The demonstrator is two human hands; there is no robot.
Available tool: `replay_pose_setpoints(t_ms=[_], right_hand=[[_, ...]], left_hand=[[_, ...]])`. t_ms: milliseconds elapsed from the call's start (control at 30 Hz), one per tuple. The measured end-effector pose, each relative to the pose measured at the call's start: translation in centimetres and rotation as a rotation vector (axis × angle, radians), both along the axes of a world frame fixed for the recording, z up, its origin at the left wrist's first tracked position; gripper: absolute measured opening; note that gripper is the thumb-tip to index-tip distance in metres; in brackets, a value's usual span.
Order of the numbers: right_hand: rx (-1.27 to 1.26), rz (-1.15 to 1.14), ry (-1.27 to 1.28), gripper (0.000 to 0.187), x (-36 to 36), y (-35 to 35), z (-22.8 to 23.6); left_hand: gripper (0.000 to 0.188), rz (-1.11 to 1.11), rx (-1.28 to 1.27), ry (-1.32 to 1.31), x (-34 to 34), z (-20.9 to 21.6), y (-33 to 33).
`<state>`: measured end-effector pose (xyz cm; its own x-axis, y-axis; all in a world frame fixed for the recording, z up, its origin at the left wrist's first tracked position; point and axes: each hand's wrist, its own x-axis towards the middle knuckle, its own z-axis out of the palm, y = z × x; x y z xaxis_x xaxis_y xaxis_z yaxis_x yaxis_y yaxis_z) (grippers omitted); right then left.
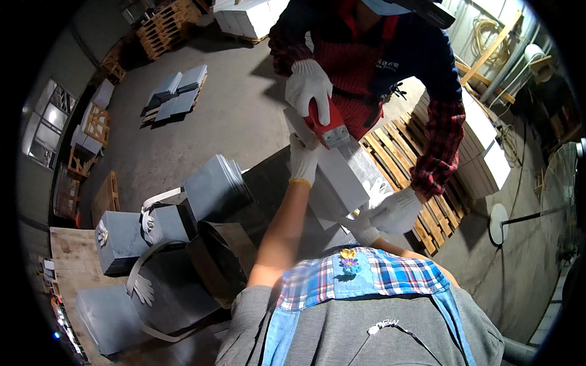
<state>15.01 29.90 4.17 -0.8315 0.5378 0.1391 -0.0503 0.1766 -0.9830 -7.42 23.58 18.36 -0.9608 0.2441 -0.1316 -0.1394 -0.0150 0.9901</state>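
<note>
A pale grey-white box (339, 183) lies on the dark worktop in front of me. My left hand (303, 165), in a white knit glove with a yellow cuff, grips its left side near the far end. My right hand (361, 230), also white-gloved, is at the box's near right end; a co-worker's glove (397, 210) overlaps it and its fingers are mostly hidden. Across from me, the co-worker's other gloved hand (308, 88) presses a red tape dispenser (326, 125) with a metal front edge onto the far end of the box. Shiny film shows beside it.
At left, stacks of grey slabs (217, 186) stand with pale straps (162, 198) and loose white gloves (143, 290). A wooden pallet (390, 152) lies beyond the worktop, near stacked white boards (488, 165). A fan (558, 195) stands at right.
</note>
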Motion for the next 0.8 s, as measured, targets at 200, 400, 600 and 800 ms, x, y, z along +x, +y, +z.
replay_pose_setpoints(t_ms=[200,400,600,800], right_hand=[[0.074,0.203,-0.815,0.093,0.9,1.3,3.4],[0.195,0.246,-0.62,0.062,1.8,3.1,2.7],[0.231,0.115,-0.685,0.07,1.9,2.4,13.6],[0.07,0.063,-0.574,0.081,-0.1,1.1,13.1]], left_hand=[[0.058,0.011,-0.046,0.029,-0.8,-1.7,-0.7],[0.066,0.013,-0.038,0.079,-0.4,-1.5,0.0],[0.056,0.05,0.001,0.092,-0.4,-1.9,0.4],[0.063,0.099,-0.098,-0.03,-2.1,-4.1,0.7]])
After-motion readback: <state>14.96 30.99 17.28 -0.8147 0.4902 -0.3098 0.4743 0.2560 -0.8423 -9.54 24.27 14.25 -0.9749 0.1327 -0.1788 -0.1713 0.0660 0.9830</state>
